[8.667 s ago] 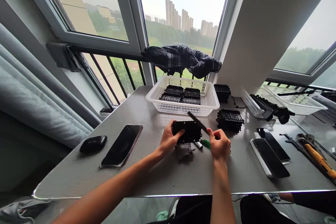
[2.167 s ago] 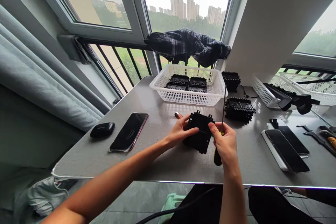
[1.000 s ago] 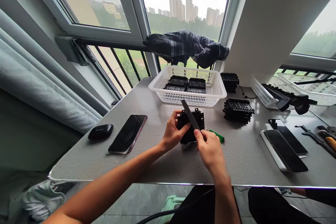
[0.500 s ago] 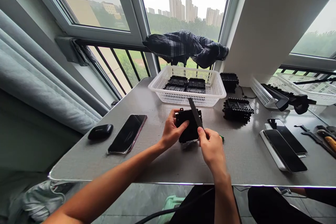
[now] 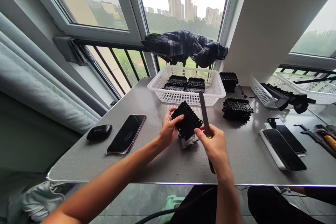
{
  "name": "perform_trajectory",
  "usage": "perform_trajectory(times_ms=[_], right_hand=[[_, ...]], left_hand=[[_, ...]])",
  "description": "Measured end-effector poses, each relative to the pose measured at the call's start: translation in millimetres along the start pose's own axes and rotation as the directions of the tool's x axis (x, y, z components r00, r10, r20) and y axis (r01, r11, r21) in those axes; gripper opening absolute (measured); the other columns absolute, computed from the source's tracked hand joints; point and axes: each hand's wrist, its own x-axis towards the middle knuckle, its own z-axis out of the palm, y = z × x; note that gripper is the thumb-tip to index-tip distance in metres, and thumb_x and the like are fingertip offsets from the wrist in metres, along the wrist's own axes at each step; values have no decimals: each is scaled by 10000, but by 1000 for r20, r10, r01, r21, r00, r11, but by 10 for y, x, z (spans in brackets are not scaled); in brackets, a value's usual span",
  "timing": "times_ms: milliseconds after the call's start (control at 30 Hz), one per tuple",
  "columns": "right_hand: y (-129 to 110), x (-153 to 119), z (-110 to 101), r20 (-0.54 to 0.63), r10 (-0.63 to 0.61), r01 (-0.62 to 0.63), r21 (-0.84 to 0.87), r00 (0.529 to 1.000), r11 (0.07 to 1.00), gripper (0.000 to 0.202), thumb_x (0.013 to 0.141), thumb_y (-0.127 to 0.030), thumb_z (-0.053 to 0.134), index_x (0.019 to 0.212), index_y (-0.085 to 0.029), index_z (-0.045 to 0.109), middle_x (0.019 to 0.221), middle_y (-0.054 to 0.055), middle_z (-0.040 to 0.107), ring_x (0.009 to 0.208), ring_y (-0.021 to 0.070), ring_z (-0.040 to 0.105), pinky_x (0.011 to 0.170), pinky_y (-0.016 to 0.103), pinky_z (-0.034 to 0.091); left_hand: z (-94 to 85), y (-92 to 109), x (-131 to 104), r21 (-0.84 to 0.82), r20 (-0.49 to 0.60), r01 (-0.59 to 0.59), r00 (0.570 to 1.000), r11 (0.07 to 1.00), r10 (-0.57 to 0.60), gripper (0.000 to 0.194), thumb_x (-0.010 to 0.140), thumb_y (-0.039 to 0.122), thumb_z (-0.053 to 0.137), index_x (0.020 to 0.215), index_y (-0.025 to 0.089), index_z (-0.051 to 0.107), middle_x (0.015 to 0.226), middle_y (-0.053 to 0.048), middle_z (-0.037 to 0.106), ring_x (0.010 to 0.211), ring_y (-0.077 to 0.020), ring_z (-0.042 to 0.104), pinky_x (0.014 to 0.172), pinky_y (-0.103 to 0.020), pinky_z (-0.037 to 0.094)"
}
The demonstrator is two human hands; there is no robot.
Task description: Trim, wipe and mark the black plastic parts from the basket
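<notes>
My left hand (image 5: 169, 127) grips a square black plastic part (image 5: 187, 120) by its left side, thumb across its face. The part is tilted, with a toothed edge facing up and right. In my right hand (image 5: 214, 141) is a flat file (image 5: 204, 112) with a black and yellow handle; its blade points up, just right of the part. My right thumb and fingertips are at the part's lower right corner. Beneath the part, a small crumpled grey piece (image 5: 188, 142) lies on the grey table (image 5: 157, 168).
A white basket (image 5: 187, 97) behind my hands holds black parts. Stacked black parts (image 5: 237, 109) stand to its right. Phones (image 5: 285, 149) lie at right, another phone (image 5: 126, 133) and a black case (image 5: 99, 132) at left. Tools (image 5: 329, 140) are at the far right edge.
The black part has turned to a diagonal tilt. The file has moved off its face to the right and stands more upright, its handle now showing below my right hand.
</notes>
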Motion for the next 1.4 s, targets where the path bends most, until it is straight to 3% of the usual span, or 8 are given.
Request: perform_trajectory(times_ms=[167,400,567,667,800,1000,1233,1400], right_hand=[[36,0,-1,-25,-9,11,62,1000,998,337,767,-493,645,716,-160,650,568,-20,553,508,112,456,483,233,340],[88,27,-169,-131,-8,9,7,991,1000,449,812,-584,561,773,-146,655,579,5,560,505,129,463,468,245,339],[8,-34,-319,-178,-8,-20,-156,984,987,475,851,-612,510,659,-180,555,564,-11,504,518,126,421,498,249,322],[-103,-108,-394,-190,-50,6,-225,981,974,480,944,-566,365,641,-206,455,556,-36,411,518,119,365,508,245,292],[-171,-154,-441,-95,-131,93,-328,987,940,469,982,-510,303,644,-209,425,588,-28,428,552,125,388,535,246,278],[-114,-117,-380,105,-165,193,-391,981,900,465,952,-535,389,701,-201,592,624,0,562,563,132,467,546,258,288],[-42,-50,-216,8,-144,134,-420,990,898,387,882,-558,527,723,-215,609,630,-3,621,559,144,515,556,263,319],[86,20,-350,-148,-123,66,-343,981,937,439,808,-611,595,639,-207,569,587,-3,598,536,144,509,553,264,356]], left_hand=[[-43,-7,58,66,24,-3,1000,998,1,550,473,204,873,858,198,480,738,54,622,613,-93,584,530,-180,420],[-45,-43,25,268,292,21,951,963,-102,448,581,309,852,938,129,651,803,-55,717,692,-164,659,621,-245,501],[-54,-66,17,266,231,-35,972,963,-29,430,590,332,844,908,159,613,770,-21,695,595,-147,628,498,-234,490],[-58,-72,26,275,201,-72,979,959,16,442,603,333,834,917,168,571,775,-11,681,618,-145,628,522,-241,512],[-70,-81,24,298,209,-157,973,942,96,408,634,323,814,892,172,536,777,5,667,683,-137,629,626,-252,534],[-68,-92,-7,378,267,-289,944,879,196,343,655,322,793,860,184,555,744,18,647,662,-139,617,616,-244,507],[-10,-40,-99,418,308,-309,933,854,187,314,658,320,785,764,187,521,671,33,610,617,-131,593,567,-225,473],[-22,-21,-108,389,283,-263,946,883,157,343,665,326,777,829,204,502,658,53,597,569,-116,566,544,-218,463]])
